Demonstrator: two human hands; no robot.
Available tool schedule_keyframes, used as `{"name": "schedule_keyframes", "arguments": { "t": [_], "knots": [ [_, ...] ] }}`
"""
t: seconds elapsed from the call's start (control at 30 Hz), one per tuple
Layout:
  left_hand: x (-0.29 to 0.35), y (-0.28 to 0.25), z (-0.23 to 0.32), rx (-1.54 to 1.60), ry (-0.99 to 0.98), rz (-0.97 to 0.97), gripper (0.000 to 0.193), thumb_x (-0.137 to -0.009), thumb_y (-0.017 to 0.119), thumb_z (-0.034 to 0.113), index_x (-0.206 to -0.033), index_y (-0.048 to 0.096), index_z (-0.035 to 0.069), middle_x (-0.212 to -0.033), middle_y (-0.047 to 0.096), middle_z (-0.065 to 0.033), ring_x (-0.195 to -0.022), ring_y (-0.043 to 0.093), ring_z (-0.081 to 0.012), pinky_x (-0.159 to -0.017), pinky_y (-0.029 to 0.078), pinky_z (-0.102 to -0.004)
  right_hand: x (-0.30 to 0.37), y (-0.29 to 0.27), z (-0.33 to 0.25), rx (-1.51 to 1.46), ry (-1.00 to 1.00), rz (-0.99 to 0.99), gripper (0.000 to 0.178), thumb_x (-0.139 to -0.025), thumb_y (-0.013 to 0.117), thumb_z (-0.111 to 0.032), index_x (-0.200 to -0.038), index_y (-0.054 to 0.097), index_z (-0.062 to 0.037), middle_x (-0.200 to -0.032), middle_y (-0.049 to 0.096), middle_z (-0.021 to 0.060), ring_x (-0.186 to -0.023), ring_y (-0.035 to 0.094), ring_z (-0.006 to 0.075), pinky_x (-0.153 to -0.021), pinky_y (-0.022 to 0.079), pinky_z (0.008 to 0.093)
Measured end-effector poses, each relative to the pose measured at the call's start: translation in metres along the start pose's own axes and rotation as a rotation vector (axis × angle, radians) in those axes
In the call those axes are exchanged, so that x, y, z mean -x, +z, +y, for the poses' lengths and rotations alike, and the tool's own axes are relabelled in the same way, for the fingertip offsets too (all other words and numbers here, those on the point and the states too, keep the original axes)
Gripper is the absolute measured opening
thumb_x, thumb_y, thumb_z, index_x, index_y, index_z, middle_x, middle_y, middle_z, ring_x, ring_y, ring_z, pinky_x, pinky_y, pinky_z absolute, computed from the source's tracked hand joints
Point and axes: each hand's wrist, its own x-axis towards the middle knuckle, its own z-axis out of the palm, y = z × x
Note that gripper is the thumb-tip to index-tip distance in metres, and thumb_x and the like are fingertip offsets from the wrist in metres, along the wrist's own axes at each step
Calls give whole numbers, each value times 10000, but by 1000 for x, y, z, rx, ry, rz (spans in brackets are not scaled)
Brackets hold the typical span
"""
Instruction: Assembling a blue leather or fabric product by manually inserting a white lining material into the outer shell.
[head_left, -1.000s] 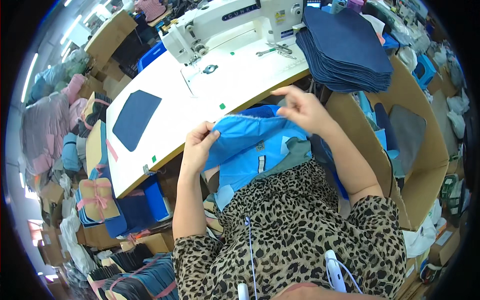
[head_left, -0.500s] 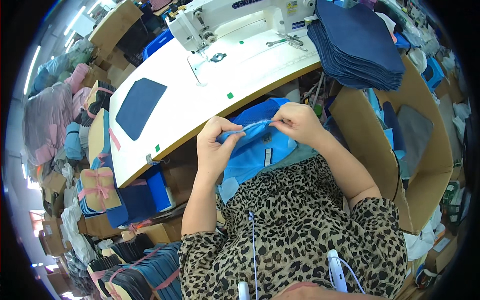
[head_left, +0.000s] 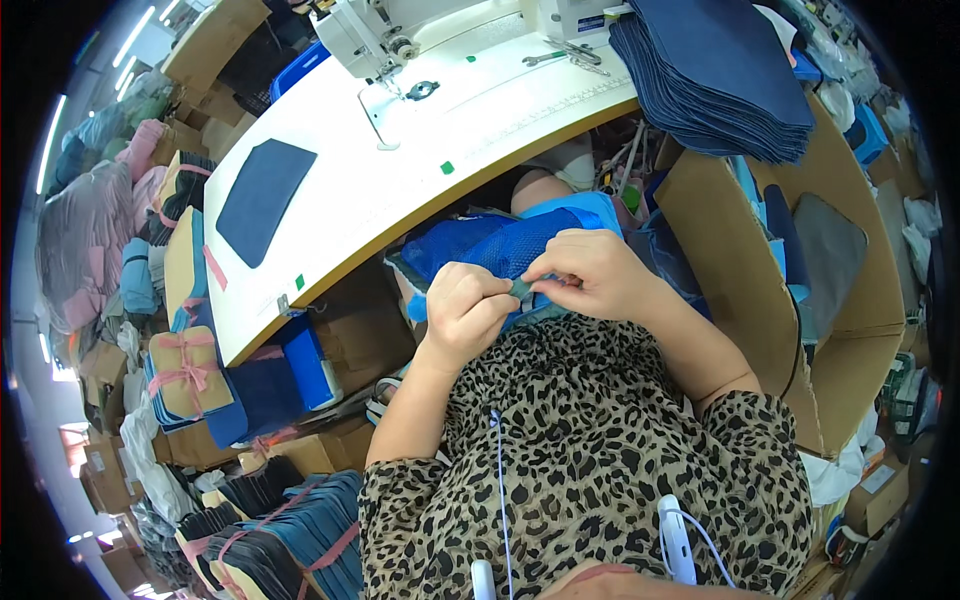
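Over my lap lies a bright blue fabric piece [head_left: 480, 243] with a darker blue mesh part. Both hands meet above its near side. My left hand [head_left: 466, 308] is closed in a pinch, and my right hand [head_left: 590, 275] pinches from the other side with thumb and forefinger. Between the fingertips a small bit of grey-green fabric [head_left: 520, 288] shows; most of it is hidden by the fingers, so whether it belongs to the blue piece cannot be told.
A white sewing table [head_left: 350, 200] curves ahead, bearing a sewing machine [head_left: 372, 40], a dark blue fabric panel [head_left: 266, 200] and metal wrenches [head_left: 570, 55]. Stacked navy panels [head_left: 710, 75] overhang its right end. An open cardboard box [head_left: 740, 270] stands right; tied bundles [head_left: 190, 372] sit left.
My hands have drawn closer together and slightly lower. The blue fabric has shifted away from my waist and turned, with more mesh showing. The view has tilted slightly downward.
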Motion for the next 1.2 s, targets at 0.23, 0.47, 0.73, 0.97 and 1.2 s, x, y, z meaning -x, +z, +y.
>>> {"name": "schedule_keyframes", "arguments": {
  "t": [0.23, 0.47, 0.73, 0.97, 1.2],
  "knots": [
    [-6, 6, 2, -27, 66, -106, 148, -636, 682, 69, -759, 602, 90, -783, 598, -11, -685, 583, -182, -589, 421, -310, 10, 2, 6, -74, 102, -89, 104, -753, 707, -31, -845, 667, -61, -657, 565, 38, -569, 526, 153, -520, 396, 284],
    [7, 7, 7, 11, 5, -102, 178, -632, 693, 50, -774, 591, 83, -773, 602, -17, -681, 585, -190, -586, 427, -314, 30, -6, 18, -593, 509, -141, 49, -872, 651, -54, -839, 615, -46, -675, 530, -53, -581, 460, 31, -539, 368, 183],
    [15, 2, 18, 1, -64, -87, 208, -601, 711, 10, -739, 571, 77, -780, 614, -34, -681, 595, -202, -580, 435, -326, 41, 1, 37, -1317, 519, 172, 64, -965, 481, -31, -945, 487, -91, -849, 577, 69, -602, 426, 64, -523, 372, 192],
    [34, -29, 17, 59, -187, -122, 245, -584, 709, -73, -717, 559, 68, -760, 620, -69, -674, 607, -240, -566, 478, -338, 55, -42, 34, 67, 182, 90, 38, -871, 564, -34, -900, 540, -30, -761, 581, 138, -671, 598, 291, -598, 470, 349],
    [55, -70, 6, 46, -422, 10, 250, -622, 703, -101, -712, 522, 47, -742, 607, -94, -668, 598, -225, -587, 473, -304, 103, -110, 92, 190, 501, 442, 46, -894, 520, -16, -925, 553, -25, -758, 571, 79, -680, 560, 141, -621, 459, 298]
  ]
}}
